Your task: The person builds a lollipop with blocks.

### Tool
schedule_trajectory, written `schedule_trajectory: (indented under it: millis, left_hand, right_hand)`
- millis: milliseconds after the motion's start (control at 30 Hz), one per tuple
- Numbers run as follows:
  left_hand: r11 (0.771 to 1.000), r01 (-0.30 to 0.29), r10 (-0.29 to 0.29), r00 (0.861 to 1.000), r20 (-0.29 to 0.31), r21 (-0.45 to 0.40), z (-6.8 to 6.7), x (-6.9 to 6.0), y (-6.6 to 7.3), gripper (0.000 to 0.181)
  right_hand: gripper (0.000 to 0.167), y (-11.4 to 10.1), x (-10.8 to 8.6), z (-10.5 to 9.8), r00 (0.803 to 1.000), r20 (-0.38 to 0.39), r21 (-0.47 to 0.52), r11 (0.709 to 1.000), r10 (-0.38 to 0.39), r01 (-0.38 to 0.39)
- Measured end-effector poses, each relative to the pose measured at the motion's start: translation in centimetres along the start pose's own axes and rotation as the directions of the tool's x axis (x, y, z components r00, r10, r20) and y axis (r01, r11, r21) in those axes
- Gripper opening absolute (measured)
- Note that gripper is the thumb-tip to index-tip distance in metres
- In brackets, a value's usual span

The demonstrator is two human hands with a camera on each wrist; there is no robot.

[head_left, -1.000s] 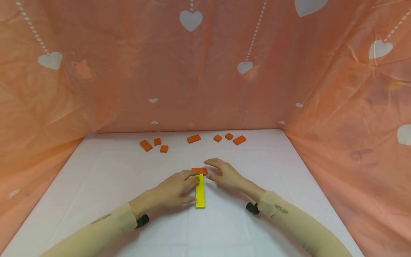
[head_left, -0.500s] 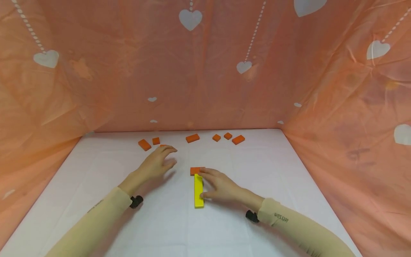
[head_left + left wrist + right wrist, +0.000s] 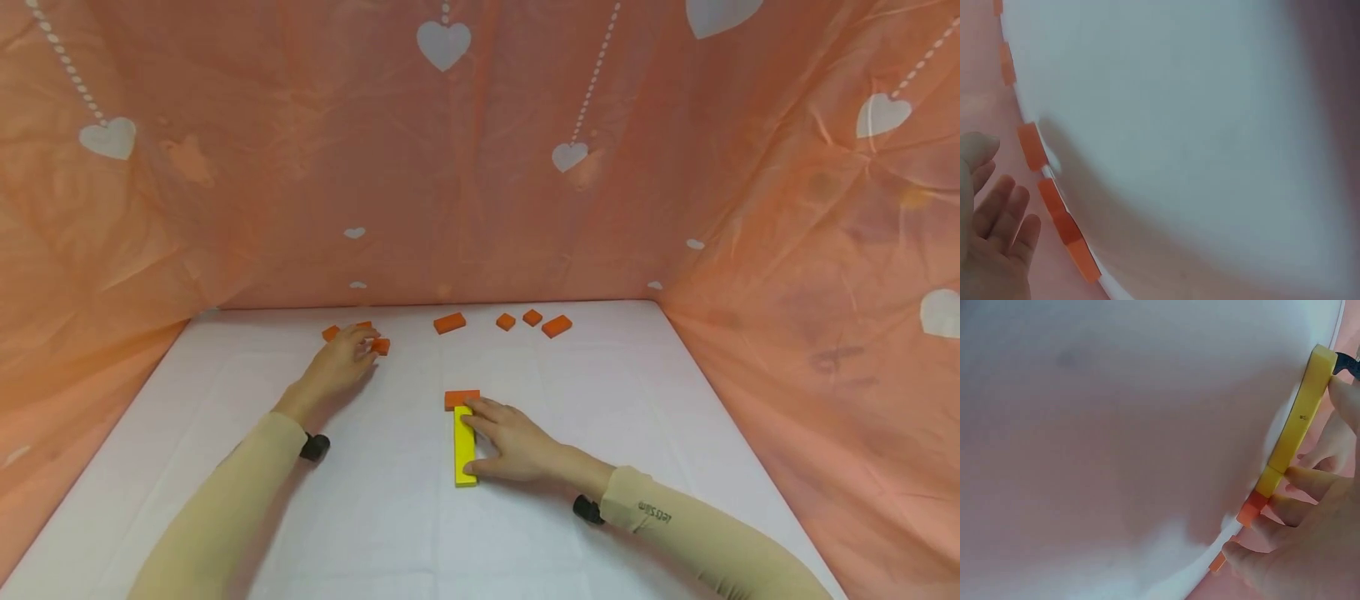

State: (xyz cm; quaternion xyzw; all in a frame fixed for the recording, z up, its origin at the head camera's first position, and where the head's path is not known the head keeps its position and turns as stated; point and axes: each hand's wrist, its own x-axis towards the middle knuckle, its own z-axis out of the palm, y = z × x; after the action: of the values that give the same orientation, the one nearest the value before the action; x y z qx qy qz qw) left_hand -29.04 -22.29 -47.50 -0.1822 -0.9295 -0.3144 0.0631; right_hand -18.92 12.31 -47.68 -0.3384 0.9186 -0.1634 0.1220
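My left hand (image 3: pixel 335 362) reaches over the small orange blocks at the back left, its fingertips near a square block (image 3: pixel 382 347). In the left wrist view its loosely bent fingers (image 3: pixel 999 219) appear apart from the blocks. My right hand (image 3: pixel 517 443) rests at the long yellow block (image 3: pixel 464 454), thumb by its near end and fingertips by its far end. A flat orange block (image 3: pixel 456 400) lies crosswise against that far end. In the right wrist view a seam divides the yellow piece (image 3: pixel 1304 415) into a long and a short part.
Behind my left fingers, an orange rectangle (image 3: pixel 330 333) and a square (image 3: pixel 364 325) are partly hidden. Farther right along the back edge lie an orange rectangle (image 3: pixel 450 323), two small squares (image 3: pixel 506 322) and another rectangle (image 3: pixel 557 326). A pink curtain (image 3: pixel 480 192) surrounds the white table (image 3: pixel 360 517).
My left hand has left the yellow block and moved back and left to the orange blocks. My right hand has come leftward and nearer onto the yellow block.
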Motion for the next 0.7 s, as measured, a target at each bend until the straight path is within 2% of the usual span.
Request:
schedule_trajectory:
  millis: [67,167,367,700]
  left_hand:
    - [1.000,-0.017,0.018,1.000,-0.006,0.010,-0.2,0.2,-0.3,0.038]
    - [0.999,-0.031,0.031,0.999,0.020,0.025,-0.4,0.5,-0.6,0.034]
    - [0.997,-0.002,-0.006,0.994,0.106,0.077,-0.7,1.0,-1.2,0.032]
    - [0.996,-0.024,0.014,0.994,0.111,0.088,-0.6,1.5,-1.3,0.028]
  right_hand:
    - [0.077,0.0,0.0,0.0,1.000,0.000,-0.005,1.000,-0.002,0.002]
    - [0.078,0.1,0.1,0.1,1.000,-0.003,-0.012,1.000,-0.005,0.005]
    - [0.079,-0.1,0.1,0.1,1.000,0.003,-0.022,1.000,-0.009,0.009]
    - [0.079,-0.3,0.1,0.0,1.000,0.011,-0.071,0.997,-0.004,0.004]
